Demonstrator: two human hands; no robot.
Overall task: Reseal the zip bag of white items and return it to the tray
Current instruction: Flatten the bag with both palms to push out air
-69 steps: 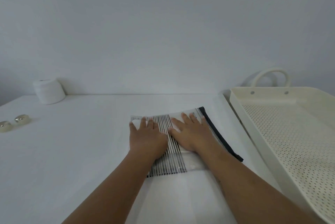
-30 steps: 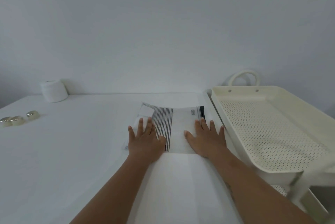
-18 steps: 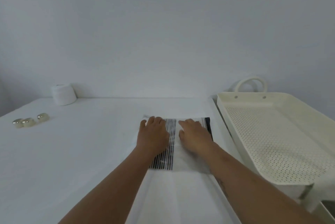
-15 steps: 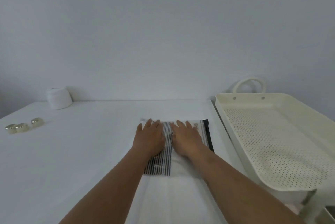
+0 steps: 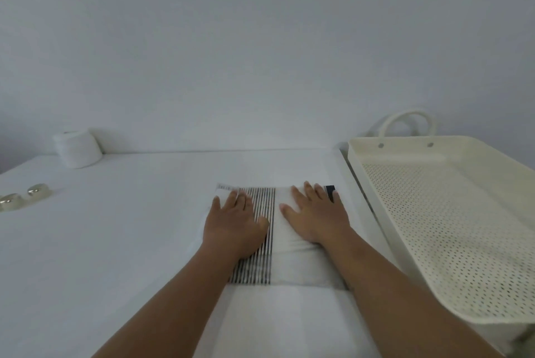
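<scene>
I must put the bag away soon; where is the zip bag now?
The zip bag lies flat on the white table under the left hand and right hand, just left of the empty tray.

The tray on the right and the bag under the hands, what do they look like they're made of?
The tray looks like cream painted metal, possibly plastic: its floor is evenly perforated, and two rivets hold a loop handle. The zip bag looks like thin, frosted flexible plastic with printed black stripes, lying flat under the left hand and right hand.
</scene>
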